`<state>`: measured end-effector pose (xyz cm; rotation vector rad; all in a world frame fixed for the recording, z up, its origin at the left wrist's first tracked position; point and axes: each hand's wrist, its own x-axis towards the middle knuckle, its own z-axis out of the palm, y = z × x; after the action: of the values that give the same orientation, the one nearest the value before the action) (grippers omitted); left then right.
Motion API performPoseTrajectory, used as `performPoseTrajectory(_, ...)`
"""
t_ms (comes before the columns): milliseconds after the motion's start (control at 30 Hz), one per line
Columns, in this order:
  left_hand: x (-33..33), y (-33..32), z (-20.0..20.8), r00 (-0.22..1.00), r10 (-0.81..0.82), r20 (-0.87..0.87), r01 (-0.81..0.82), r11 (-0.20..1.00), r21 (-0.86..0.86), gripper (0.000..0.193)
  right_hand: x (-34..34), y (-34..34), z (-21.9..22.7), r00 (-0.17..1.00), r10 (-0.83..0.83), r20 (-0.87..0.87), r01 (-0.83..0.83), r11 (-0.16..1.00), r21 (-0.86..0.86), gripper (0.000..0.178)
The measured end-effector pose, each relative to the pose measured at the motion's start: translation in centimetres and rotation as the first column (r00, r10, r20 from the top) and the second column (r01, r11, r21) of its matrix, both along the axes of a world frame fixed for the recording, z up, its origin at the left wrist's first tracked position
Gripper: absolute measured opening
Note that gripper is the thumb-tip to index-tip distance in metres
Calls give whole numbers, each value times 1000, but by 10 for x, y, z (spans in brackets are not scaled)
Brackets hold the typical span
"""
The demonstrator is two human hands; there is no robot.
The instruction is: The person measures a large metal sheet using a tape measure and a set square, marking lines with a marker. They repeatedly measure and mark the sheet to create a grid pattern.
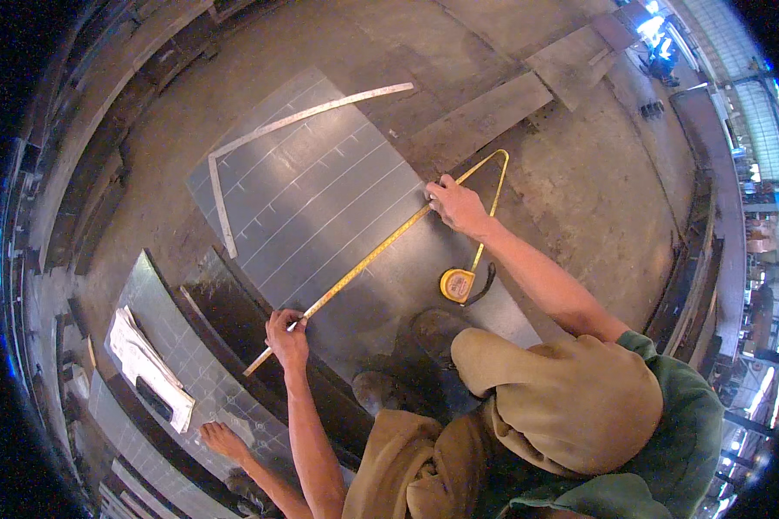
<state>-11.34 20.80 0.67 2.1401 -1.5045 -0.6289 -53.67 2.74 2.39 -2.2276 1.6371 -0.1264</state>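
The dark steel sheet (320, 190) on the floor (580, 182) already bears a set of parallel chalk lines with short ticks, so most of the marking out looks done. The measuring along the sheet's near edge is in hand. The yellow tape measure (363, 259) is stretched slantwise there, and its case (456, 284) lies on the sheet.

The right hand (287, 337) reaches forward on a straight forearm, its fingers closed on the near end of the tape, apparently pinching it, though the grip is small in this view. The left hand (225, 437) lies low and to the left, fingers spread flat on a second lined plate (190, 363), holding nothing.

A crouching co-worker's hand (459, 203) presses the tape's far end down. A steel square (260, 138) rests across the sheet's far corner, and folded papers (151, 368) sit on the plate.
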Motion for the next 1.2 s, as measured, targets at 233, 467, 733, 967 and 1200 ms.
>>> performPoseTrajectory(233, -1, -4, 4, 999, -4, -37, 6, 999, 51, 17, -5, 2, -10, 1000, 15, -17, -16, 998, -67, 22)
performPoseTrajectory(467, 1, -2, 0, 1000, -21, -16, 21, 1000, 2, 16, -2, -3, 0, 997, 7, -73, -5, 1000, 20, 22)
performPoseTrajectory(733, 0, -4, 5, 999, -9, -47, 13, 998, 69, 17, -4, -4, 3, 995, 24, -96, -23, 1000, 18, 22)
performPoseTrajectory(967, 3, -3, -3, 999, -14, -40, 16, 998, 58, 18, -6, -3, 2, 1000, -3, -15, 2, 1000, -25, 26)
performPoseTrajectory(1200, 2, -2, -4, 998, 20, -65, -16, 998, 64, 18, -21, 4, -1, 973, -225, 54, 231, 960, -157, 29)
